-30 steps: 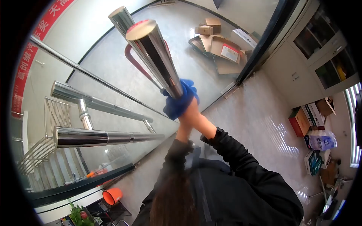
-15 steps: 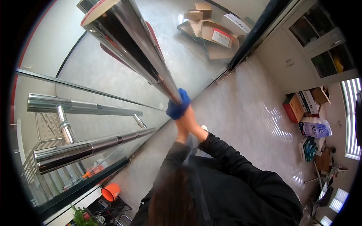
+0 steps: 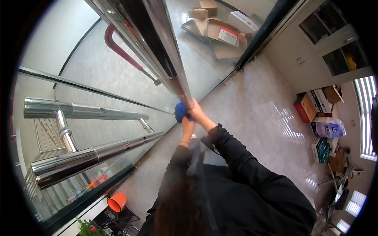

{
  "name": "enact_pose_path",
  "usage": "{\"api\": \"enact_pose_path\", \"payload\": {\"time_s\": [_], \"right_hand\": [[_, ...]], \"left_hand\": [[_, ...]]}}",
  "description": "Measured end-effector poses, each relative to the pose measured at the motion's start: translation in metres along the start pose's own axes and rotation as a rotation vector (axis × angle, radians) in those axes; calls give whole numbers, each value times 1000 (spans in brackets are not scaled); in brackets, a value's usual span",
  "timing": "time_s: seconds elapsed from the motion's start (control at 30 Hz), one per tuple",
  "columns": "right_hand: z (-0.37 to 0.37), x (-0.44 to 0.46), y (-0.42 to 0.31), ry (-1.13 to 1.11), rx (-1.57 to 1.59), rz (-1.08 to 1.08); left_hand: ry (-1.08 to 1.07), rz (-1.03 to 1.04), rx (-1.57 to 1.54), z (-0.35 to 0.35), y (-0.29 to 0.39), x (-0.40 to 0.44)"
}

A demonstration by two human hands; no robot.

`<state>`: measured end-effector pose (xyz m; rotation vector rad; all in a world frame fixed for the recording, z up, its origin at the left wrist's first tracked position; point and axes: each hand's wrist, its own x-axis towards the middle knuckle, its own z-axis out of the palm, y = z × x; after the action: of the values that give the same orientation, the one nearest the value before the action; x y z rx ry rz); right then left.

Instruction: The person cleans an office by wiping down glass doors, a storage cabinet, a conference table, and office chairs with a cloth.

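Note:
A thick, shiny metal door handle [image 3: 157,47] runs from the top of the view down to my hands. A blue cloth [image 3: 182,112] is bunched at its lower end. My left hand [image 3: 188,122] is closed on the cloth, pressing it to the left side of the handle. Close against it, my right hand [image 3: 196,110] is wrapped round the lower end of the handle. A second metal handle [image 3: 98,153] stands out from the glass at the left, with its twin bar [image 3: 86,111] beyond the pane.
A red U-shaped lock [image 3: 125,56] hangs beside the handle. Flattened cardboard boxes [image 3: 220,33] lie behind the glass. An orange bucket [image 3: 117,201] stands at the lower left. Cabinets [image 3: 291,59] and stacked boxes [image 3: 305,108] line the right side.
Both hands have moved down the handle with the blue cloth. The cloth looks more bunched, and my right hand now shows against the metal. The handle looms larger in view.

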<state>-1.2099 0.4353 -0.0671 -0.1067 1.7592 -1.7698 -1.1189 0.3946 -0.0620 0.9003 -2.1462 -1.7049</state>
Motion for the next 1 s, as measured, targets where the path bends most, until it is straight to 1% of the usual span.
{"api": "enact_pose_path", "payload": {"time_s": [0.03, 0.1, 0.13, 0.17, 0.2, 0.23, 0.27, 0.3, 0.33, 0.37, 0.4, 0.47, 0.5, 0.53, 0.57, 0.6, 0.63, 0.67, 0.7, 0.73, 0.77, 0.8, 0.83, 0.87, 0.9, 0.93, 0.97, 1.0], "right_hand": [[6, -5, 2, 6, 3, 2], [17, -15, 6, 280, 11, 18], [16, -21, 8, 284, 9, 17], [13, -28, 10, 339, 118, 99], [10, -37, 8, 393, 229, 178], [5, -49, 1, 396, 353, 189], [-3, -58, -9, 406, 358, 178], [-13, -66, -19, 362, 398, 145], [-25, -74, -25, 323, 438, 110], [-36, -82, -32, 269, 424, 54], [-46, -92, -42, 298, 429, 31], [-69, -119, -65, 229, 218, -26], [-83, -131, -70, 174, 236, -52], [-98, -145, -76, 218, 239, -75], [-112, -161, -82, 198, 101, -51], [-126, -175, -88, 175, -38, -24], [-138, -190, -97, 206, -67, 16], [-152, -202, -94, 235, -61, -1], [-166, -213, -91, 205, -164, -47], [-180, -223, -92, 176, -266, -92], [-194, -234, -93, 206, -254, -111], [-205, -249, -103, 168, -234, -90], [-217, -263, -111, 129, -215, -69], [-230, -274, -112, 157, -203, -85], [-244, -283, -112, 155, -210, -60], [-261, -294, -121, 155, -220, -38], [-278, -306, -128, 188, -351, -59], [-296, -313, -124, 255, -396, -125]], "left_hand": [[-22, 54, -49, -3, -2, 2], [-17, 62, -76, -8, -4, -3], [-9, 69, -100, -11, -4, -9], [-27, 65, -1, -14, -4, -17], [-33, 68, -2, -17, -2, -24], [-111, 82, -35, -20, 3, -29], [-192, 100, -68, -21, 8, -33], [-227, 94, -139, -21, 13, -40], [-246, 108, -143, -19, 8, -43], [-317, 34, -198, -14, 3, -44], [-396, -38, -248, -8, 2, -44], [-518, -36, -289, -3, 31, -47], [-573, -24, -264, -2, 45, -46], [-626, -9, -241, 1, 63, -45], [-717, -21, -272, 2, 87, -45], [-717, 60, -243, 12, 78, -38], [-722, 45, -282, 18, 87, -38], [-725, 27, -316, 26, 96, -40], [-754, 48, -310, 37, 109, -42], [-706, -69, -452, 47, 126, -45], [-654, -190, -586, 59, 142, -47], [-685, -172, -570, 73, 155, -47], [-684, -118, -450, 90, 165, -48], [-678, -63, -335, 109, 175, -51], [-723, 3, -204, 129, 173, -47], [-749, 25, -200, 151, 180, -52], [-778, 147, -79, 172, 185, -57], [-802, 270, 44, 195, 194, -62]]}}
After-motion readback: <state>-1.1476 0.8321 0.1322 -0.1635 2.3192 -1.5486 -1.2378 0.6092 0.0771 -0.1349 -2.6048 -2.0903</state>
